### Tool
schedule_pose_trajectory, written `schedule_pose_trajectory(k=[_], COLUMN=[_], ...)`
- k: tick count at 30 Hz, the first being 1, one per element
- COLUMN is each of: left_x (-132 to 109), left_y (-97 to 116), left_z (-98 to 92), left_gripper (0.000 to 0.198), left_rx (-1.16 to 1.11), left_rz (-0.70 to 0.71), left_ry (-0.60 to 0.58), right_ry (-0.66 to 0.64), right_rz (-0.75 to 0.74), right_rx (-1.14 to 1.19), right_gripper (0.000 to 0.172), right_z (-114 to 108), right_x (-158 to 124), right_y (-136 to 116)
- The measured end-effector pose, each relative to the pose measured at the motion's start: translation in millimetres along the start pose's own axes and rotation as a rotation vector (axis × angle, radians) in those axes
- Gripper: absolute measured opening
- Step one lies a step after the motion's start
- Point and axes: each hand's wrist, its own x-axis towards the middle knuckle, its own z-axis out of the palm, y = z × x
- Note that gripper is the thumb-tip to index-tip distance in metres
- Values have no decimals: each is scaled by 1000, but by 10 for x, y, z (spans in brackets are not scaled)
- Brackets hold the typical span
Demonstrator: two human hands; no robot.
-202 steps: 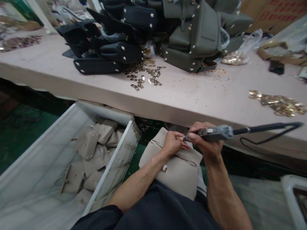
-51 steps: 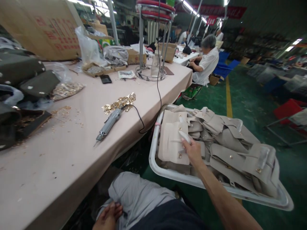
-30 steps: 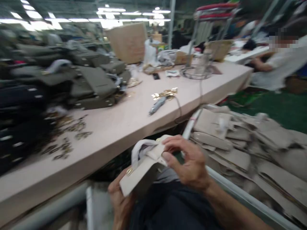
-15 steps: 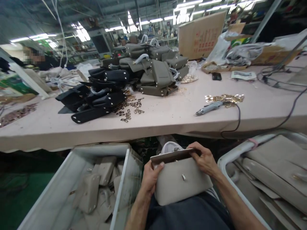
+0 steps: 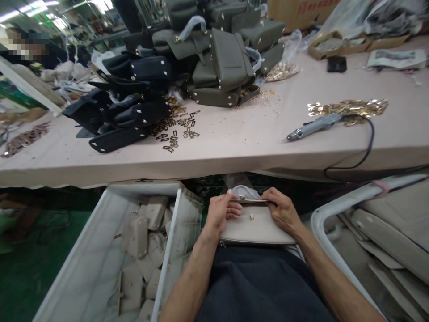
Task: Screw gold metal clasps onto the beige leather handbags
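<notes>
A light beige handbag [image 5: 259, 228] rests on my lap, with a small metal clasp piece on its front and a wrapped white handle [image 5: 246, 191] behind. My left hand [image 5: 224, 212] pinches the left end of the bag's flap edge between thumb and fingers. At the flap's right end, my right hand [image 5: 281, 209] has its fingers curled over the same edge. The flap is seen nearly edge-on, so the bag's inside is hidden.
A white bin [image 5: 177, 223] of beige bags stands left, another white-rimmed bin [image 5: 318, 219] right. On the table [image 5: 221, 147] lie dark bags [image 5: 134, 107], olive bags [image 5: 231, 62], loose metal buckles [image 5: 181, 127], gold fittings [image 5: 351, 107] and a corded electric screwdriver [image 5: 313, 126]. A person sits far left.
My view has tipped downward. The bag has tilted so its front shows shorter. My left hand has moved from the bag's left side up onto the flap edge.
</notes>
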Motion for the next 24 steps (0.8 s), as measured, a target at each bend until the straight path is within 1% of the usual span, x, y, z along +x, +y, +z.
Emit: schedule_pose_trajectory(k=[2,4,7,8,10,12,14,16,20,22,24], left_x=[99,150,179,183,189,192,189,182,173,183,200], left_y=[-21,-29,-49,-64,-111,-173,-236,-290,-363,-379,-362], left_z=[86,174,282,306,336,349,356,369,407,395,322], left_gripper=[49,43,37,38,47,56,56,50,29,21,19], left_rx=[-66,-110,-135,-139,-151,-156,-132,-73,95,169,187], left_rz=[-108,-139,-95,-77,-46,1,62,136,285,362,451], left_ry=[-40,-39,-44,-52,-66,-66,-58,-47,-12,33,115], right_ry=[10,18,32,35,37,31,25,23,22,16,17], right_rz=[-25,-40,-50,-51,-50,-47,-43,-35,-23,-22,-22], right_rx=[-13,-33,-64,-70,-78,-83,-86,-88,-88,-87,-86], right_gripper=[30,32,32,32,33,32,32,31,31,32,32], right_z=[-15,-34,-72,-83,-100,-109,-112,-112,-108,-106,-107], right_x=[-12,-24,-35,-36,-36,-33,-30,-30,-42,-56,-75], right_y=[41,75,135,157,202,242,273,297,345,370,390])
